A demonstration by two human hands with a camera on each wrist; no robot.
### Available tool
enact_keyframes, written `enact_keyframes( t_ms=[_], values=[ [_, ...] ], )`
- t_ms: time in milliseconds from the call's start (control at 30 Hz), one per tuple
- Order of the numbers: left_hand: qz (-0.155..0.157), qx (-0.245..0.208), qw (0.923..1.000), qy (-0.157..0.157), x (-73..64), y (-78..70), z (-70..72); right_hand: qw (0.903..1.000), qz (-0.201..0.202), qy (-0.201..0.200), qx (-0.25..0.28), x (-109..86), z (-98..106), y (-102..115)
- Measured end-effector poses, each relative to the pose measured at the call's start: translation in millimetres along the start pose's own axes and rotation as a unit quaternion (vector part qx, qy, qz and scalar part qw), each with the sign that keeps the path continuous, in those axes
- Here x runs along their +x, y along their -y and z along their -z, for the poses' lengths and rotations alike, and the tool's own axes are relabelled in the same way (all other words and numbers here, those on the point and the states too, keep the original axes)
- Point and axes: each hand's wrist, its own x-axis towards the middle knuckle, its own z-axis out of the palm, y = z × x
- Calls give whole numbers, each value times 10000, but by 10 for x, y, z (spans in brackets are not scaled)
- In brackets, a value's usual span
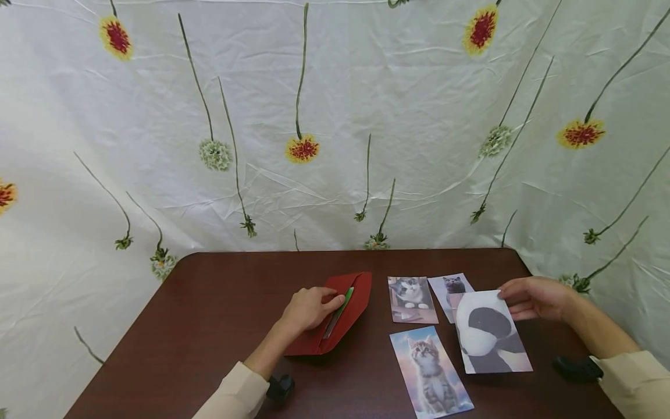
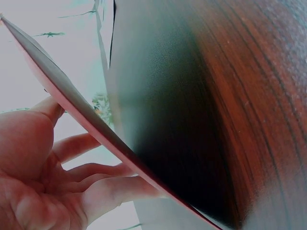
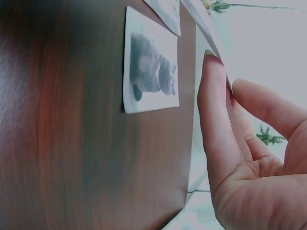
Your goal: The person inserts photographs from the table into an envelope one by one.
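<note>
In the head view, my left hand (image 1: 306,309) grips a red envelope (image 1: 361,297) near its opening, where something with a green edge (image 1: 346,295) shows inside. Seen from the left wrist, the envelope (image 2: 115,148) slants above the tabletop, with the fingers (image 2: 110,191) against its near face. My right hand (image 1: 539,298) pinches the upper right corner of a photo card (image 1: 489,331) with a black-and-white picture. The right wrist view has this card almost edge-on, between the thumb and fingers (image 3: 216,120) of the right hand (image 3: 259,177).
On the dark wooden table (image 1: 209,326) lie a grey-and-white cat photo (image 1: 412,299), a striped kitten photo (image 1: 431,372) and a grey cat photo (image 1: 452,285), partly covered in the head view by the held card. A flowered white cloth (image 1: 340,105) hangs behind the table.
</note>
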Motion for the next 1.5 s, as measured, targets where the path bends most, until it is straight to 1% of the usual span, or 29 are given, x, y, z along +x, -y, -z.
enact_keyframes(
  t_ms=[233,400,533,767,933,1167,1367,1500],
  values=[
    [24,-11,10000,-3,-7,-5,-4,9997,154,164,34,88,-143,117],
    [59,0,10000,6,-1,5,-7,9992,281,208,189,157,-263,218],
    [55,-8,10000,3,1,6,-10,9990,325,169,261,202,-343,285],
    [26,-19,10000,14,2,-1,-15,9976,508,279,377,234,-484,379],
    [45,-16,10000,52,-8,-13,-5,9968,561,335,467,252,-590,456],
    [22,20,10000,6,8,-10,10,9951,767,437,450,300,-730,570],
    [20,-9,10000,6,3,5,4,9949,843,383,404,367,-864,655],
    [-16,-34,10000,-6,-1,11,0,9952,881,254,338,408,-951,714]
  ],
)
